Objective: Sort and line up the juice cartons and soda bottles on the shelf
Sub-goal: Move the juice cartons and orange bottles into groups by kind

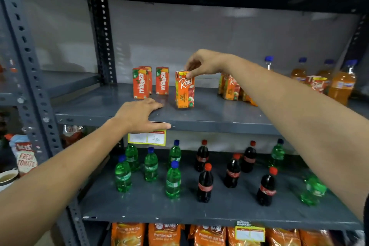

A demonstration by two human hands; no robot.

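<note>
My right hand (201, 64) pinches the top of an upright orange Real apple juice carton (184, 91) standing on the grey upper shelf (209, 115). To its left stand three orange Maaza cartons (140, 83). My left hand (140, 115) rests flat on the shelf's front edge, fingers spread, holding nothing. More Real cartons (229, 87) cluster behind my right forearm. Orange soda bottles (341, 84) with blue caps stand at the far right. On the lower shelf, green bottles (150, 165) and dark cola bottles (204, 183) stand scattered.
A yellow price tag (146, 138) hangs under the upper shelf edge. Orange tea packets (165, 234) fill the bottom shelf. A perforated grey upright (30, 78) runs down the left, with a tomato sauce pouch (25, 156) and a cup (8, 177) beyond it.
</note>
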